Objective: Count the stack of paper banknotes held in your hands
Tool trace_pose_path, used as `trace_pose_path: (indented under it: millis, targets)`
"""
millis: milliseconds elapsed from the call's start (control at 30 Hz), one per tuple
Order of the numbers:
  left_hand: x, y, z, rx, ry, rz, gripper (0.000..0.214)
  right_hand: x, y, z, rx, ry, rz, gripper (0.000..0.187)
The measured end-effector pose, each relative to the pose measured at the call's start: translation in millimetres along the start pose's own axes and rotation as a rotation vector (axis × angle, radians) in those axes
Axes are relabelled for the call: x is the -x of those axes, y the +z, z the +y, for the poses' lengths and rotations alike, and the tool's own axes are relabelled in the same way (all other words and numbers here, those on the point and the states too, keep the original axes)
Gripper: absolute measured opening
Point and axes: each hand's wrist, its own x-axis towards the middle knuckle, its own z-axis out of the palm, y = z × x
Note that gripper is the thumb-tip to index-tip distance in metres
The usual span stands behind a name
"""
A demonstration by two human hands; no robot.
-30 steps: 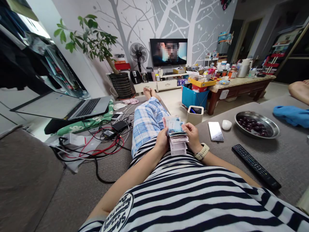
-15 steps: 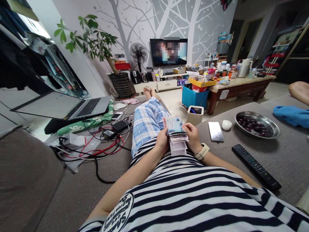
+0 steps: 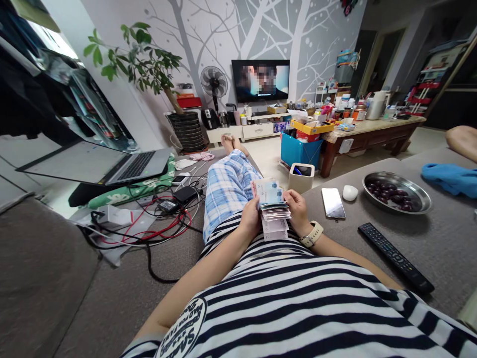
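Above my lap is a stack of banknotes (image 3: 275,213), folded over so the lower ends fan out toward me. Blue-green notes face up at the top, with a pinkish edge at the upper left and pale violet notes hanging below. My left hand (image 3: 251,217) grips the stack along its left side, thumb on the front. On the other side, my right hand (image 3: 298,208) pinches the right edge of the notes between thumb and fingers; a cream watch (image 3: 312,234) is on that wrist. The fingers behind the stack are hidden.
On the sofa to my right are a phone (image 3: 333,203), a white earbud case (image 3: 350,193), a remote control (image 3: 395,257) and a steel bowl (image 3: 425,208) of dark fruit. At left, tangled cables (image 3: 149,233) lie near a laptop (image 3: 143,164). A small bin (image 3: 300,183) stands beyond.
My right thumb and fingers have shifted slightly at the notes' right edge, and the top blue note now lies a little differently. My left hand stays in place.
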Motion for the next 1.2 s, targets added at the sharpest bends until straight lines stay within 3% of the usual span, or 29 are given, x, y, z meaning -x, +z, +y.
trace_pose_path:
  millis: [200,500,800,1000,1200]
  targets:
    - [0.5,-0.4,0.2,0.009,-0.016,0.017,0.018,1.7,2.7,-0.7,-0.050,0.051,-0.026,0.055]
    - [7.2,0.2,5.7,-0.051,0.007,-0.012,0.024,-2.2,1.6,5.9,0.014,0.072,0.085,0.051]
    - [11.2,1.8,9.7,-0.081,-0.005,-0.043,0.021,-3.3,0.4,4.7,0.043,0.063,0.055,0.046]
    - [3.6,2.5,5.8,0.012,-0.034,0.035,0.018,-3.3,1.1,4.7,0.035,0.033,0.065,0.044]
    - [2.3,6.1,7.0,0.098,-0.079,0.028,0.013,-3.4,1.6,4.0,-0.006,0.040,0.049,0.041]
